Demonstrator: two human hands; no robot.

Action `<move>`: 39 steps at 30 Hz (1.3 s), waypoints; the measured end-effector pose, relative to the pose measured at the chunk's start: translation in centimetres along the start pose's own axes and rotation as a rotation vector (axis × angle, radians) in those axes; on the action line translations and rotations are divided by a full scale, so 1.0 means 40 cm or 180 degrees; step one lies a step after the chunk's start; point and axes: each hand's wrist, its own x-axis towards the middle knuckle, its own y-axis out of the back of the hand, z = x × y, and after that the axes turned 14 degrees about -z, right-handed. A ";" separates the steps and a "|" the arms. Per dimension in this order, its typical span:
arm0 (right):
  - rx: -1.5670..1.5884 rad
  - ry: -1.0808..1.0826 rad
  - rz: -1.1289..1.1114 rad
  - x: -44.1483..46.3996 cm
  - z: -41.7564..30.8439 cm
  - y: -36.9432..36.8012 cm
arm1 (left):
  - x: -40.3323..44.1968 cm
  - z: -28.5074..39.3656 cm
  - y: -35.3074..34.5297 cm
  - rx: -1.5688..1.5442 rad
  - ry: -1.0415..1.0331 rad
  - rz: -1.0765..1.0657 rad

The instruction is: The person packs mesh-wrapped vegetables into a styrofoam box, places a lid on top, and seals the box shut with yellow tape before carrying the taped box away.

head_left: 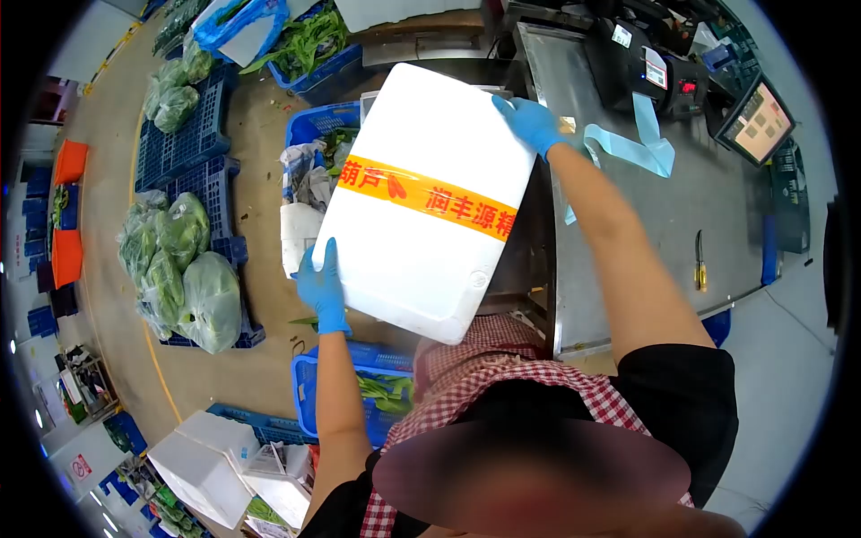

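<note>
A large white foam box [404, 260] with orange printed tape [430, 197] across it is held at an angle in front of my body. My left hand [323, 289], in a blue glove, grips its lower left edge. On the upper right corner, my right hand [531, 124], also gloved in blue, is closed around the edge. The fingers under the box are hidden. Beneath and beside it stands a blue crate [325, 117] with leafy greens and plastic wrapping. Another blue crate [306, 394] with green leaves sits close to my left forearm.
To the right is a metal table [619, 260] with a knife [700, 262], a strip of pale blue labels [641, 151], a label printer [626, 63] and a screen [758, 121]. Bagged vegetables [211, 300] rest on blue pallets [218, 193] at left. White foam boxes [202, 462] stand lower left.
</note>
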 end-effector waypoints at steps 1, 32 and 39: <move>0.0029 -0.0063 -0.0096 0.006 -0.005 0.002 | 0.003 -0.003 0.009 -0.0019 0.0040 -0.0124; 0.4722 -0.1217 -0.2897 -0.741 -0.230 -0.450 | 0.700 0.451 -0.242 0.0524 -0.0809 -0.3146; 0.3647 -0.0153 -0.1846 -0.600 -0.045 -0.091 | 0.588 0.408 -0.288 0.1652 -0.2513 -0.0761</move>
